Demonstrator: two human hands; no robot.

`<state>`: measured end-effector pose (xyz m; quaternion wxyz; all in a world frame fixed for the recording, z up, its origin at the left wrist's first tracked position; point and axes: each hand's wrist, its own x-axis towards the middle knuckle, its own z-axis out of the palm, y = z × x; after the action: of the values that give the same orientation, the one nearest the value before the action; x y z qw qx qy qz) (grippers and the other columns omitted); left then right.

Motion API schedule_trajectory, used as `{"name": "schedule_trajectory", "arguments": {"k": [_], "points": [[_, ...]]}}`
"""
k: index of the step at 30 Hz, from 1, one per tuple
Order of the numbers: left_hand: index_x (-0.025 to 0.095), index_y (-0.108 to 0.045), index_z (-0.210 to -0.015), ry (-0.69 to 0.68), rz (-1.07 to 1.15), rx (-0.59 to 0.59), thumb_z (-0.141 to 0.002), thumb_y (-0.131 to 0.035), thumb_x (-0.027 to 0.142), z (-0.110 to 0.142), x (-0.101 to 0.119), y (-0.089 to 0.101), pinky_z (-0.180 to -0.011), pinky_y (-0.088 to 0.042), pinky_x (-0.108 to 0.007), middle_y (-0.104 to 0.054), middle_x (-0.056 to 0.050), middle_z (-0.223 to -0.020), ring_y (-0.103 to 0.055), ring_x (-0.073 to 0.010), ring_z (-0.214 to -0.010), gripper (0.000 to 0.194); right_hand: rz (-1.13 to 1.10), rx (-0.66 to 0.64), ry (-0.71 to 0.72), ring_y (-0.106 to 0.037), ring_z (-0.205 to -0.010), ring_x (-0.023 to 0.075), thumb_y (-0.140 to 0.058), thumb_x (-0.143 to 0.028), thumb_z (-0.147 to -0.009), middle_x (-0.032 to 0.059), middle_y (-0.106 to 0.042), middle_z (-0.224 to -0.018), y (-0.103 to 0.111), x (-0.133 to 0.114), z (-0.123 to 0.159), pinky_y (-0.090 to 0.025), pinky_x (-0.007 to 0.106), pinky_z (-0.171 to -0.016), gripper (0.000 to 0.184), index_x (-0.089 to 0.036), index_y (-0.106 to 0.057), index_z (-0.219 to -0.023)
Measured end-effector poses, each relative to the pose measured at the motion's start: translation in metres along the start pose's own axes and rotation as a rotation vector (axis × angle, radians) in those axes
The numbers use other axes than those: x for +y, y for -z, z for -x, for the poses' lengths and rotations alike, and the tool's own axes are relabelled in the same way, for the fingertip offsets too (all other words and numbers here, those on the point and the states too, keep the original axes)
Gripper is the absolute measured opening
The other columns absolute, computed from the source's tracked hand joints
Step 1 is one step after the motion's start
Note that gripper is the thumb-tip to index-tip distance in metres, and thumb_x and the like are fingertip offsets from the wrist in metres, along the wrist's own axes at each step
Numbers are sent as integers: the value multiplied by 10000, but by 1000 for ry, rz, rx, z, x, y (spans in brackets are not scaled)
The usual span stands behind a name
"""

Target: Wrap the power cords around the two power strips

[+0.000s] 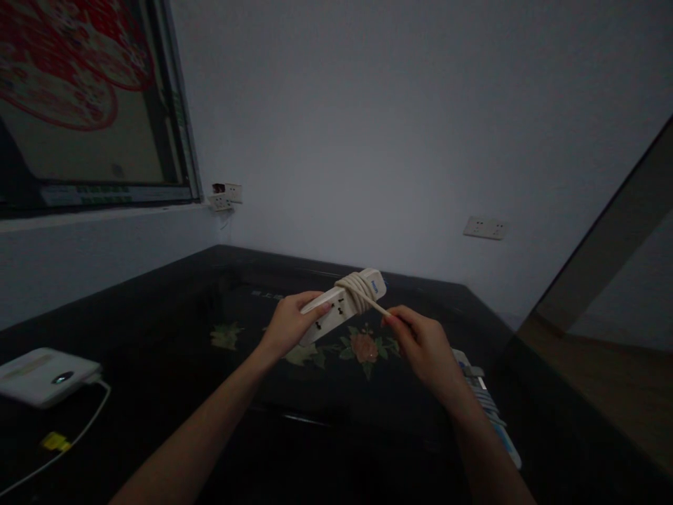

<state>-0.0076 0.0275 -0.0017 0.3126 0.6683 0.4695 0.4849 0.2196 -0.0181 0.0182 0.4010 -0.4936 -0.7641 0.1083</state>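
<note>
Above the dark table, my left hand (294,319) grips a white power strip (331,321) by its near end, thumb lying on the socket face. The strip is tilted, its far end pointing up and to the right. Several turns of the pale cord (357,291) are wound around the strip near that far end. A straight length of the cord runs from the coils to my right hand (420,344), whose thumb and fingers are closed on it. Beyond the coils, blue lettering shows on the strip's end.
A second white strip wrapped in grey cord (486,403) lies at the right, partly behind my right forearm. On the left sits a white box (47,376) with a white cable and a yellow tag (56,442). Wall sockets (484,228) are behind the floral-patterned black table (368,428).
</note>
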Motion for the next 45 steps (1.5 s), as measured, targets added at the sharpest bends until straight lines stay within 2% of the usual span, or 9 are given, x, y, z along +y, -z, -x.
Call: {"name": "schedule_trajectory", "arguments": {"k": [5,9,13,19,24,29,34,39,45], "points": [[110,-703,-974,89,260,-42,-740,-644,419,-2,-7,-2,-530,-396,-209,-703,-50,-774,-586,-136,-613,392,305,175,106,-634,-692,180,-416,-261,-937,50,-700,-778,-19,-2,5,-380,254,-613,242,-181,-642,-908],[104,-697,-914,223,532,-88,-705,-693,438,1,-3,-3,-451,-366,-183,-667,-32,-667,-539,-92,-491,394,483,359,247,-594,-612,180,-380,-246,-965,60,-686,-732,-35,5,1,-351,273,-603,287,-167,-642,-879],[91,-695,-865,299,661,-71,-667,-737,405,4,0,-9,-448,-401,-197,-674,-53,-651,-559,-103,-479,374,518,473,350,-573,-654,185,-358,-204,-973,69,-660,-720,-44,16,-5,-361,286,-647,297,-157,-616,-834],[79,-692,-860,353,805,2,-693,-736,326,6,-1,-19,-507,-476,-235,-710,-87,-710,-625,-146,-547,302,458,454,397,-563,-707,198,-354,-180,-965,69,-636,-735,-55,24,-5,-406,316,-711,263,-153,-605,-891],[65,-671,-940,393,896,-47,-757,-698,322,9,1,-27,-586,-534,-267,-727,-130,-828,-677,-188,-641,317,340,494,372,-546,-714,195,-335,-177,-963,57,-606,-730,-55,25,-4,-413,329,-723,263,-172,-591,-906],[98,-633,-1041,545,1014,-60,-888,-552,309,16,10,-38,-611,-566,-278,-725,-118,-863,-691,-191,-683,273,178,519,303,-539,-749,204,-302,-223,-972,65,-573,-779,-58,21,-3,-431,329,-685,268,-177,-560,-914],[95,-588,-1146,564,1078,-135,-925,-485,365,22,18,-46,-558,-569,-260,-717,-115,-823,-688,-180,-632,363,64,559,277,-574,-841,197,-302,-244,-972,82,-583,-903,-62,14,0,-457,324,-730,220,-192,-515,-952],[80,-589,-1149,615,1089,-229,-938,-437,416,28,27,-49,-494,-545,-241,-701,-102,-737,-650,-152,-524,425,47,569,198,-594,-645,180,-330,-263,-943,46,-609,-789,-67,14,4,-439,282,-585,173,-194,-482,-986],[69,-603,-1076,748,1173,-204,-978,-336,381,33,35,-55,-484,-506,-201,-660,-68,-646,-625,-124,-509,423,129,611,257,-620,-668,184,-358,-240,-928,60,-639,-811,-66,19,3,-449,281,-597,149,-198,-480,-1001]]}}
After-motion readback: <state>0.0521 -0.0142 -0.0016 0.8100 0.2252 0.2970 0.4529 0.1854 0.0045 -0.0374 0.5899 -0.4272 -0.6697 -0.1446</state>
